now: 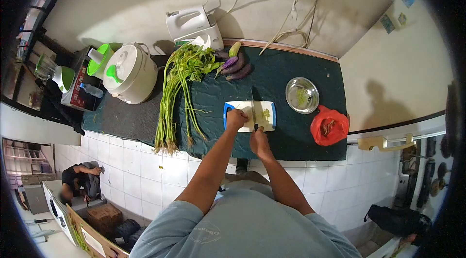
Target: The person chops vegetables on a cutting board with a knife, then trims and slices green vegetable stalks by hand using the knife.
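Note:
A white cutting board with blue ends (246, 126) lies on the dark green cloth. My right hand (259, 140) is wrapped round the black handle of a knife (253, 110), whose blade points away from me over the board. Chopped green pieces (265, 114) lie right of the blade. On the board's left part rests my left hand (237, 119), its fingers curled close to the blade; what they hold, if anything, is too small to make out. A metal bowl (311, 104) with green pieces inside stands to the right, beside a red plastic bag (322, 134).
Long-stemmed leafy greens (171, 98) overhang the front edge of the table (286, 152). Behind are purple eggplants (238, 71) and a white mixer (190, 24). A rice cooker (130, 73) stands left. Another person (80, 180) sits at the lower left.

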`<state>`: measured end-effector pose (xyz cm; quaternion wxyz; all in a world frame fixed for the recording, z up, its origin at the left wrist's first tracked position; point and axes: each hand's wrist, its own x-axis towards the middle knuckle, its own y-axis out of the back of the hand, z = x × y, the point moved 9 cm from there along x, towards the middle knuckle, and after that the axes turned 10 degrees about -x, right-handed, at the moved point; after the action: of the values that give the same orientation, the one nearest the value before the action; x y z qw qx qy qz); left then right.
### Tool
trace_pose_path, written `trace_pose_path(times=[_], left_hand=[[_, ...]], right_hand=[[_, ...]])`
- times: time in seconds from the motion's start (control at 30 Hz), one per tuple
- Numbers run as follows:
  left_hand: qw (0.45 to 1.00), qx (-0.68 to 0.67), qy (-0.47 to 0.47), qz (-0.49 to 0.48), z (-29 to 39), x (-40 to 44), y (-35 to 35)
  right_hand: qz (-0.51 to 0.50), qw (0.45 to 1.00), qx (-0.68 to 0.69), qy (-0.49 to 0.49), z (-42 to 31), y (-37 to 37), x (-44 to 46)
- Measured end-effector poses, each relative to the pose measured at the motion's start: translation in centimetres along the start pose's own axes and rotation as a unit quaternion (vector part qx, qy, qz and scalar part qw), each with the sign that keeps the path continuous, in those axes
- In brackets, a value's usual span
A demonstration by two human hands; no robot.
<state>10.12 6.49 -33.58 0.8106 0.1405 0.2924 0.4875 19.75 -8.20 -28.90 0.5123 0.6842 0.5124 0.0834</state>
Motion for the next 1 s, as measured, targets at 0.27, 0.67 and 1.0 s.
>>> trace_pose_path(times=[0.27,0.67,1.0], left_hand=[[1.000,-0.005,-0.026,0.010,0.5,-0.1,0.2],[0.999,-0.016,-0.013,0.025,0.0,-0.7,0.3],[0.999,-0.016,-0.004,0.045,0.5,-1.0,0.9]], right_hand=[[0.013,0.999,-0.045,-0.001,-0.3,0.7,2.1],[0.015,0.999,-0.027,0.017,-0.5,-0.1,2.4],[-0.056,0.987,0.109,-0.107,1.6,-1.5,2.7]])
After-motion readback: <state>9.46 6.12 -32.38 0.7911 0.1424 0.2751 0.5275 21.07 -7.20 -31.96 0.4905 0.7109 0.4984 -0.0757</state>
